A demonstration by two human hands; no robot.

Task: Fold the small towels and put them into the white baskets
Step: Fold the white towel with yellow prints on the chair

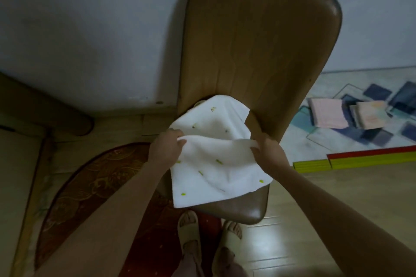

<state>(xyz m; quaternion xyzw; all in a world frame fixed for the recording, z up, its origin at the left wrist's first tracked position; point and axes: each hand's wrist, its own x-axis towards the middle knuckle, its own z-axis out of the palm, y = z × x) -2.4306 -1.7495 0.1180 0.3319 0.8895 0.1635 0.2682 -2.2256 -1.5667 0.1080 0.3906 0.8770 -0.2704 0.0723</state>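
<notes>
A small white towel (216,164) with little green marks lies over the seat of a brown chair (254,36). My left hand (167,145) pinches the towel's left edge at a raised fold across its middle. My right hand (269,153) pinches the right end of that same fold. The towel's near half hangs toward the seat's front edge; its far half lies against the foot of the chair back. No white basket is in view.
Two folded pinkish towels (328,113) (371,114) lie on a patterned floor mat (337,141) at the right. A red and yellow strip (360,159) edges the mat. A dark red rug (90,191) lies on the left. My sandalled feet (209,236) stand before the chair.
</notes>
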